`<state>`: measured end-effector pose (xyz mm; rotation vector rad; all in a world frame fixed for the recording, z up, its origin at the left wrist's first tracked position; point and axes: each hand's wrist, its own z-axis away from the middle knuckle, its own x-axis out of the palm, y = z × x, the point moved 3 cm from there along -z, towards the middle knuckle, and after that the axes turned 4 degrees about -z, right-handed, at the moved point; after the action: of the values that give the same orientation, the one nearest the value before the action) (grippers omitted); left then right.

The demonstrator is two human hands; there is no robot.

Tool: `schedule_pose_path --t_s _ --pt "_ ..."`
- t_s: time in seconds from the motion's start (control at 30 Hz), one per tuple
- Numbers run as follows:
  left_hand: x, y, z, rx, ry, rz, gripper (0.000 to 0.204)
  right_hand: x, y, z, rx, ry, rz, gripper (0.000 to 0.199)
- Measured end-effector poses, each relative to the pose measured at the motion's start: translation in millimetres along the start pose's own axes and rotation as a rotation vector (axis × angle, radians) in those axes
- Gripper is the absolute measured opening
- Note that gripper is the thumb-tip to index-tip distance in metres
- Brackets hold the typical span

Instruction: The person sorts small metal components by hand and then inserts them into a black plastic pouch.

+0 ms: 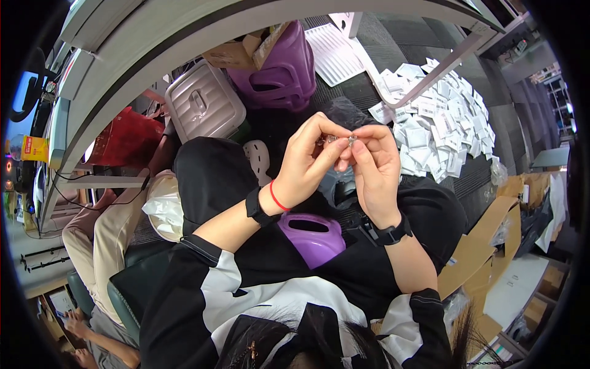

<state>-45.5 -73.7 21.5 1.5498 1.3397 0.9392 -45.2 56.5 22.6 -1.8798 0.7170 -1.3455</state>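
My left hand [307,157] and my right hand [376,169] meet in front of me, fingertips almost touching. Between the thumbs and forefingers is a small shiny silvery piece [352,141], too small to name. Both hands are closed in a pinch on it. Something glinting partly shows behind the left fingers, but I cannot make out what it is. Below the hands, a purple plastic container with an oval handle opening [319,241] rests between my legs. Dark and clear plastic bags [339,184] lie just beyond it, partly hidden by my hands.
White labelled packets [439,126] lie heaped on the floor at the right. Ahead are a lidded grey bin [204,101], a purple tub [279,74] and a white ribbed tray [335,54] under a table frame. Opened cardboard [479,258] stands right; a lined bin [165,206] and a seated person [101,246] are left.
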Motion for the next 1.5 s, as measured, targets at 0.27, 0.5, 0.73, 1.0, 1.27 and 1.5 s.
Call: schedule_pose_path --t_s 0.27,0.5,0.73,1.0,1.27,1.5 --pt "-7 7 -9 0.061 0.054 -0.028 0.011 4 -11 -8 0.079 0.039 0.097 0.012" --pt "-37 -8 -20 -0.079 0.206 0.208 0.016 89 -52 -76 -0.259 -0.062 0.619 0.008" --pt "-57 -14 -25 -0.091 0.251 0.272 0.013 188 -47 -206 -0.746 -0.447 1.219 0.015" --pt "-69 -22 -27 -0.057 0.35 0.23 0.012 180 -33 -203 -0.761 -0.334 1.108 0.016" --pt "-69 18 -7 0.074 0.226 0.343 0.018 85 -10 -77 -0.377 -0.238 0.942 0.013" --pt "-47 21 4 0.125 0.148 0.066 0.021 50 2 -37 -0.207 -0.215 0.578 0.02"
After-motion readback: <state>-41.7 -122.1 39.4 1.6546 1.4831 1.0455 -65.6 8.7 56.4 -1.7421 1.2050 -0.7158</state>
